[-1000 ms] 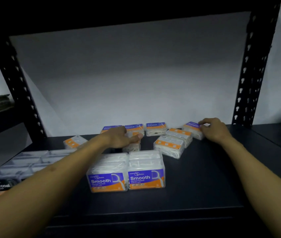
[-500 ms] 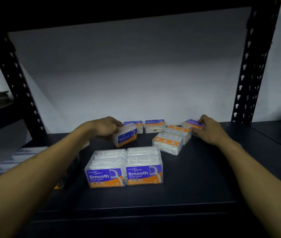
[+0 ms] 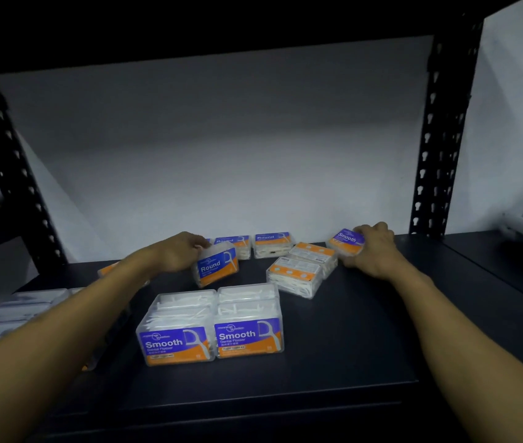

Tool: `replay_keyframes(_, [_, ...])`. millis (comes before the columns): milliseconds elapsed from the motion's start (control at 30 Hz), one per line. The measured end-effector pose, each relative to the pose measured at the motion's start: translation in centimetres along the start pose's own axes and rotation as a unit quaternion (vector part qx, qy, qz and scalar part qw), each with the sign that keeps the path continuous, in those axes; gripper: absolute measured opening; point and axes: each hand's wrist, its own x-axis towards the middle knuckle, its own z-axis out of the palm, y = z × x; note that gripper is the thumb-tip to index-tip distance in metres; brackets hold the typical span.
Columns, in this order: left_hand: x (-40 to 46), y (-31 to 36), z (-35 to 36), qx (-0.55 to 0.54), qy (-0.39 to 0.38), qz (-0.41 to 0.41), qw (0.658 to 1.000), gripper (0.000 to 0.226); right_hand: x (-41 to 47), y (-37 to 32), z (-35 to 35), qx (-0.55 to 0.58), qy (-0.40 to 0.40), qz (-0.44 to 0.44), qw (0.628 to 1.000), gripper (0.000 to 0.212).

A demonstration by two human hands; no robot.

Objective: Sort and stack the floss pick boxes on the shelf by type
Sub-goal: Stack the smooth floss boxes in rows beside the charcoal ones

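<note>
Two Smooth boxes (image 3: 210, 327) stand paired up front; my left hand (image 3: 180, 255) grips a Round box (image 3: 217, 266), my right hand (image 3: 370, 251) grips a loose Smooth box (image 3: 348, 241), several unsorted.

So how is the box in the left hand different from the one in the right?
The box in the left hand, the Round box, reads "Round" and sits mid-shelf; the Smooth box in the right hand reads "Smooth" and sits far back right. Both are tilted, clear, with purple-and-orange labels.
</note>
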Motion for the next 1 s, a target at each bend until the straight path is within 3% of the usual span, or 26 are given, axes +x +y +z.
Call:
replay_keyframes(200, [0.1, 1.4, -0.2, 0.040, 0.095, 0.077, 0.992, 0.056, 0.0, 0.2, -0.2, 0.030, 0.012, -0.002, 0.999, 0.083])
replay_keyframes(333, [0.1, 3.8, 0.0, 0.069, 0.121, 0.126, 0.982, 0.054, 0.1, 0.2, -0.9, 0.039, -0.034, -0.006, 0.999, 0.081])
replay_keyframes(533, [0.4, 8.9, 1.8, 0.144, -0.013, 0.176, 0.974, 0.039, 0.6, 0.6, -1.1, 0.044, -0.068, 0.016, 0.997, 0.082])
replay_keyframes(700, [1.6, 12.4, 5.1, 0.190, -0.114, 0.159, 0.962, 0.066, 1.0, 1.1, -0.7, 0.131, 0.015, 0.004, 0.991, 0.032])
replay_keyframes(833, [2.1, 12.9, 6.0, 0.132, -0.133, 0.183, 0.965, 0.080, 0.9, 1.1, -0.7, 0.103, 0.017, -0.059, 0.993, 0.039])
replay_keyframes(1000, [2.1, 12.3, 5.8, 0.141, -0.131, 0.210, 0.959, 0.063, 1.3, 0.8, -0.2, 0.068, 0.033, -0.078, 0.994, 0.047])
